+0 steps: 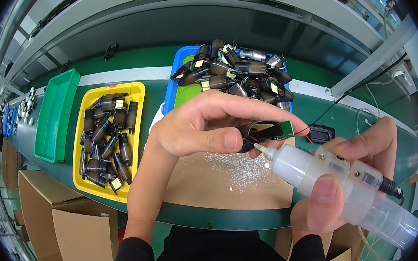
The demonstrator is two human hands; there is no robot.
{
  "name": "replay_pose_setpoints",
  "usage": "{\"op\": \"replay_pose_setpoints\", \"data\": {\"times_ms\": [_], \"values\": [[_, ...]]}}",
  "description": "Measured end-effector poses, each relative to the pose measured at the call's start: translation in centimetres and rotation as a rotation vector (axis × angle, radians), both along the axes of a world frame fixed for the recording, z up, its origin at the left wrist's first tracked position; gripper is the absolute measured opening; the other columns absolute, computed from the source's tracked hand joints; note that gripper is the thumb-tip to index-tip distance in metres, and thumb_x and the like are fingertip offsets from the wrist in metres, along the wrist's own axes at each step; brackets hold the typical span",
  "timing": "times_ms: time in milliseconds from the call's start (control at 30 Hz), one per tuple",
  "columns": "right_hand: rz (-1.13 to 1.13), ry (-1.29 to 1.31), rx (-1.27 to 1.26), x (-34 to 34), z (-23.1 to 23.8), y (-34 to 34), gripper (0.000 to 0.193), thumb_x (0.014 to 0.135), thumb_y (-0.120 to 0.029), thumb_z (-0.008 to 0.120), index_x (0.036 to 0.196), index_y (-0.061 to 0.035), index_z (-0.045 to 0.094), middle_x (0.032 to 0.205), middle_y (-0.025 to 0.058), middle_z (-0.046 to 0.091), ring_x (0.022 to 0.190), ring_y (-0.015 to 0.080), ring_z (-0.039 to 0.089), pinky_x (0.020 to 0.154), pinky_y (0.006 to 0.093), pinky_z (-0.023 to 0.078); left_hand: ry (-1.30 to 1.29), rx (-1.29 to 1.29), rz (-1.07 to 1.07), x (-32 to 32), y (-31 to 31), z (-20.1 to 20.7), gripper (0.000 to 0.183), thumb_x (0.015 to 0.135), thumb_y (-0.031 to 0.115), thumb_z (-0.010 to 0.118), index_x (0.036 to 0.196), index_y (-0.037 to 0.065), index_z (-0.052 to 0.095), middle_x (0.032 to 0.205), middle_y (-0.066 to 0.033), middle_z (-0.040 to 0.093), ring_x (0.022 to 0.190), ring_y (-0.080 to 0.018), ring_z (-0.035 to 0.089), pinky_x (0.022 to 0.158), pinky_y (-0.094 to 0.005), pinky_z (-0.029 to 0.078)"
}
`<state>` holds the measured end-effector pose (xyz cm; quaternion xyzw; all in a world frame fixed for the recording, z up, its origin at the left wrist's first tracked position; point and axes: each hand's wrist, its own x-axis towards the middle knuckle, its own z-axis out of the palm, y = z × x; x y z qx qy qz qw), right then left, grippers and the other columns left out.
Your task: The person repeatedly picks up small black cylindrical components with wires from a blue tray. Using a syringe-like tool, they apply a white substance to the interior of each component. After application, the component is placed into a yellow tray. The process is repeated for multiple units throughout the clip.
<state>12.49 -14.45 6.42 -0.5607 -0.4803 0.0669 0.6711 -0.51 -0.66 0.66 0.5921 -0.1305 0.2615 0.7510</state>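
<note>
My left hand [189, 124] grips a dark translucent cylindrical housing [263, 131] between thumb and fingers. A small green circuit board [286, 129] and a bit of red wire show at its right end. My right hand [329, 200] is wrapped round a translucent white syringe-like dispenser [293, 165], with a black cable plug on its back part. The dispenser's narrow tip points left at the lower edge of the housing; whether it touches cannot be told. Below both hands lies a brown cardboard sheet [199, 185], sprinkled with white crumbs [238, 170].
A yellow tray [139, 119] of similar dark housings stands left, beside a green tray [53, 117]. Behind my hands, a blue tray [168, 102] is heaped with more. At right are a black case [322, 134] and a hanging black cable [357, 87]. Cardboard boxes [85, 234] stand below the table edge.
</note>
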Motion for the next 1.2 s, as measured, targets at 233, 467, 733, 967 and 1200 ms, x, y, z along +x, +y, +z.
{"op": "replay_pose_setpoints", "data": {"times_ms": [233,467,733,967,1200], "values": [[-0.005,-0.001,0.002,0.0,0.0,-0.2,0.057,0.063,-0.047,0.073,0.081,-0.0030,0.041,0.072,0.0051,0.044,0.052,0.0107,0.049,0.049,0.0206,0.042,-0.042,-0.022,-0.045,0.0,0.1,-0.2,0.052,0.089,0.029,0.059,0.126,-0.006,0.050,0.125,-0.0243,0.053,0.095,-0.0207,0.058,0.072,-0.0283,0.048],[-0.008,-0.005,-0.007,0.1,0.1,-0.5,0.057,0.064,-0.046,0.072,0.082,-0.0031,0.040,0.070,0.0061,0.045,0.050,0.0110,0.049,0.048,0.0207,0.042,0.089,0.037,0.104,-0.2,-0.5,0.7,0.075,0.080,0.054,0.058,0.116,-0.012,0.055,0.112,-0.0259,0.060,0.092,-0.0267,0.062,0.081,-0.0354,0.048],[-0.002,-0.009,-0.019,0.1,0.2,-0.9,0.056,0.065,-0.045,0.071,0.084,-0.0033,0.039,0.069,0.0072,0.046,0.049,0.0113,0.049,0.046,0.0208,0.042,0.004,0.001,0.000,0.0,-0.1,0.1,0.063,0.086,0.042,0.058,0.119,-0.012,0.053,0.116,-0.0239,0.058,0.092,-0.0228,0.061,0.073,-0.0312,0.048],[-0.003,-0.008,-0.026,0.0,0.2,-1.0,0.056,0.066,-0.045,0.070,0.085,-0.0035,0.038,0.067,0.0082,0.048,0.048,0.0116,0.048,0.045,0.0209,0.041,-0.051,0.007,-0.062,0.0,0.1,0.0,0.057,0.089,0.032,0.059,0.123,-0.012,0.049,0.122,-0.0231,0.055,0.095,-0.0202,0.059,0.070,-0.0274,0.048],[-0.001,-0.004,-0.031,-0.1,0.2,-0.9,0.056,0.068,-0.044,0.069,0.087,-0.0036,0.037,0.065,0.0091,0.049,0.046,0.0119,0.048,0.043,0.0210,0.041,0.076,0.010,0.120,-0.2,-0.8,0.8,0.082,0.079,0.060,0.060,0.112,-0.015,0.056,0.106,-0.0259,0.062,0.079,-0.0250,0.062,0.076,-0.0367,0.049]]}}
